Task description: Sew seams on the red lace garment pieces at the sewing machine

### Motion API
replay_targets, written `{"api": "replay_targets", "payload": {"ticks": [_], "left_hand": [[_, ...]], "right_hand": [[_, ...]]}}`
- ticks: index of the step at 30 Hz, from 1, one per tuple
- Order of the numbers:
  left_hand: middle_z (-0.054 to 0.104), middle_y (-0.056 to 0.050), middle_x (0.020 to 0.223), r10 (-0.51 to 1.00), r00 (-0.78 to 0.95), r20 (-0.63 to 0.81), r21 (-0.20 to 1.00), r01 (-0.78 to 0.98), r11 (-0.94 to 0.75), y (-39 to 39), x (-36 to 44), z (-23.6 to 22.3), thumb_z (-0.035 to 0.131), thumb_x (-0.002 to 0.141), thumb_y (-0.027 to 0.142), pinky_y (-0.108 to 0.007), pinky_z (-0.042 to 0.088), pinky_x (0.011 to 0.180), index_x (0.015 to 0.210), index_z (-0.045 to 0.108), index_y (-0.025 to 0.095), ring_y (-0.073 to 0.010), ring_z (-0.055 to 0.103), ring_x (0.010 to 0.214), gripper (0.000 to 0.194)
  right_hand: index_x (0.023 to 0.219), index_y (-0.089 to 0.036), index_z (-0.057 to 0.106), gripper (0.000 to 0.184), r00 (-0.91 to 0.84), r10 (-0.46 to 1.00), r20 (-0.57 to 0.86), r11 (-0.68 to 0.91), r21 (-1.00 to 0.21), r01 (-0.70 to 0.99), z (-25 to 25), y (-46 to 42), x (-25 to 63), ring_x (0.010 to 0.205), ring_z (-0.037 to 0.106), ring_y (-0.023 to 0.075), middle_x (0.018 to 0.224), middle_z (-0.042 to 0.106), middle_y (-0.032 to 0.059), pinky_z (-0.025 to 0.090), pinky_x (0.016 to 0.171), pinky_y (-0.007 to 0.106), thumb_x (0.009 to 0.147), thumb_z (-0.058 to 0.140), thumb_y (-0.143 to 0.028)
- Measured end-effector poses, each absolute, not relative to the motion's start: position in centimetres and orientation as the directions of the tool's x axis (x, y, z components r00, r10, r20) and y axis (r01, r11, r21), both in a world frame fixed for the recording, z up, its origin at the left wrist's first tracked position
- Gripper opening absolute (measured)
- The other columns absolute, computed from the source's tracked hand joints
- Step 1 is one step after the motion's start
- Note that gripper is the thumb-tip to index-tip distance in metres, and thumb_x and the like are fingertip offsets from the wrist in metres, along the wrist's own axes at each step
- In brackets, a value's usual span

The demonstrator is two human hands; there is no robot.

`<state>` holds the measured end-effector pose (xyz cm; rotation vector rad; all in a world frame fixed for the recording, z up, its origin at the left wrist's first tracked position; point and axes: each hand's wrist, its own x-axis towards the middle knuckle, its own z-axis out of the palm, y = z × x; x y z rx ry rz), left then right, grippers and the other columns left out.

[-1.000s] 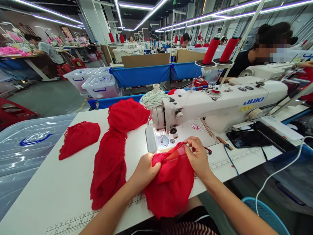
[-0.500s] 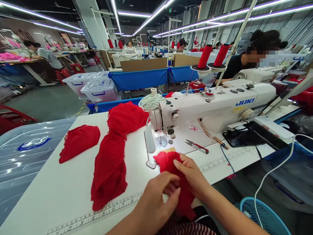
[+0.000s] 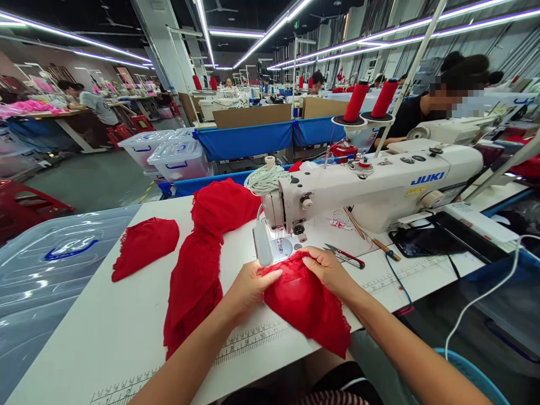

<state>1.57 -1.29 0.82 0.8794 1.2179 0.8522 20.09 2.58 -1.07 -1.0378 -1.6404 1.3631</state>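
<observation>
A red lace-edged fabric piece (image 3: 301, 298) is spread between my two hands at the front of the white sewing machine (image 3: 375, 185). My left hand (image 3: 248, 287) pinches its left corner, thumb on top. At the upper edge, my right hand (image 3: 327, 270) grips the cloth between thumb and fingers. That edge lies close to the needle area; whether it is under the presser foot I cannot tell. The lower part of the cloth hangs over the table's front edge. Left of my hands lies a long heap of red fabric (image 3: 196, 270), with a separate red piece (image 3: 145, 247) beyond it.
Red-handled thread snips (image 3: 345, 256) lie right of my right hand, near a wooden-handled tool (image 3: 386, 249) and a black phone (image 3: 422, 241). A clear lidded bin (image 3: 54, 281) stands against the table's left side. A blue basket (image 3: 472, 371) is below right. A co-worker (image 3: 417, 112) sits behind the machine.
My left hand has moved up and left and taken hold of the cloth's left corner. The fabric, bunched before, is now spread wider and nearer the needle. My right hand has kept its grip.
</observation>
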Motion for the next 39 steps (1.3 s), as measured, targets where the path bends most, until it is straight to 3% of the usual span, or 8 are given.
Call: {"api": "replay_targets", "payload": {"ticks": [5, 9, 15, 21, 24, 27, 33, 39], "left_hand": [[0.052, 0.005, 0.058, 0.917, 0.079, -0.391, 0.911, -0.111, 0.398, -0.1, 1.6, -0.2, 0.079, 0.062, 0.042, -0.019, 0.042, 0.050, 0.072, 0.059, 0.015, -0.0078, 0.049, 0.051, 0.035], [0.060, 0.001, 0.069, 0.915, 0.120, -0.386, 0.903, -0.156, 0.401, -0.1, 1.5, -0.6, 0.075, 0.066, 0.048, -0.022, 0.051, 0.066, 0.074, 0.061, 0.015, -0.0108, 0.057, 0.064, 0.037], [0.064, -0.001, 0.070, 0.917, 0.121, -0.381, 0.910, -0.126, 0.395, -0.3, 1.5, -0.5, 0.074, 0.068, 0.047, -0.025, 0.051, 0.069, 0.074, 0.065, 0.015, -0.0131, 0.059, 0.066, 0.034], [0.063, -0.001, 0.062, 0.916, 0.194, -0.350, 0.917, -0.127, 0.377, -0.4, 1.8, -0.2, 0.081, 0.060, 0.033, -0.025, 0.048, 0.062, 0.071, 0.067, 0.014, -0.0147, 0.058, 0.062, 0.025], [0.054, 0.004, 0.052, 0.909, 0.178, -0.378, 0.870, -0.267, 0.414, -0.4, 1.4, 0.0, 0.078, 0.063, 0.032, -0.019, 0.040, 0.049, 0.064, 0.062, 0.015, -0.0081, 0.048, 0.049, 0.023], [0.050, 0.007, 0.054, 0.915, 0.090, -0.394, 0.835, -0.381, 0.397, -0.7, 0.1, 0.2, 0.079, 0.059, 0.026, -0.014, 0.032, 0.041, 0.067, 0.062, 0.015, -0.0039, 0.040, 0.046, 0.022], [0.058, 0.002, 0.061, 0.555, 0.618, -0.557, 0.780, 0.160, 0.605, -3.1, -1.6, 0.7, 0.075, 0.064, 0.051, -0.017, 0.024, 0.032, 0.083, 0.068, 0.013, -0.0043, 0.039, 0.038, 0.043], [0.066, -0.002, 0.076, 0.784, 0.429, -0.448, 0.886, 0.100, 0.452, -4.6, 1.6, 0.0, 0.078, 0.060, 0.053, -0.022, 0.043, 0.058, 0.104, 0.064, 0.015, -0.0138, 0.056, 0.067, 0.060]], "right_hand": [[0.084, -0.020, 0.063, 0.024, -0.412, 0.910, 0.043, 0.081, -0.994, 0.075, -2.1, 3.0, 20.4, 0.076, 0.057, 0.0164, 0.080, 0.063, 0.0009, 0.044, 0.071, 0.028, 0.086, 0.051, -0.040], [0.061, -0.021, 0.043, 0.038, -0.395, 0.918, 0.019, 0.066, -0.992, 0.106, -2.1, 3.0, 20.5, 0.055, 0.035, 0.0104, 0.058, 0.039, -0.0052, 0.030, 0.052, 0.023, 0.086, 0.050, -0.048], [0.059, -0.022, 0.032, 0.042, -0.384, 0.921, 0.057, 0.132, -0.976, 0.173, -2.0, 3.1, 20.5, 0.055, 0.026, 0.0105, 0.057, 0.029, -0.0059, 0.023, 0.051, 0.024, 0.087, 0.048, -0.048], [0.072, -0.020, 0.058, 0.027, -0.443, 0.896, 0.039, 0.118, -0.981, 0.153, -1.7, 3.0, 20.5, 0.063, 0.048, 0.0133, 0.066, 0.055, -0.0032, 0.038, 0.061, 0.025, 0.087, 0.051, -0.042], [0.100, -0.020, 0.064, 0.024, -0.572, 0.819, -0.052, -0.004, -0.996, 0.086, -1.6, 2.9, 20.9, 0.083, 0.059, 0.0177, 0.088, 0.066, 0.0009, 0.044, 0.074, 0.028, 0.078, 0.063, -0.031], [0.095, -0.019, 0.065, 0.023, -0.629, 0.768, -0.119, -0.113, -0.992, 0.050, -1.5, 2.8, 21.8, 0.079, 0.059, 0.0155, 0.086, 0.066, 0.0007, 0.045, 0.068, 0.025, 0.072, 0.065, -0.021], [0.082, -0.016, 0.062, 0.018, -0.603, 0.769, -0.210, -0.326, -0.942, -0.087, -1.5, 2.7, 22.6, 0.064, 0.054, 0.0090, 0.074, 0.061, -0.0021, 0.042, 0.062, 0.021, 0.073, 0.070, -0.030], [0.092, -0.017, 0.068, 0.021, -0.827, 0.549, -0.124, -0.119, -0.990, 0.069, -0.9, 2.1, 21.1, 0.083, 0.058, 0.0133, 0.087, 0.065, 0.0006, 0.043, 0.077, 0.025, 0.078, 0.068, -0.032]]}}
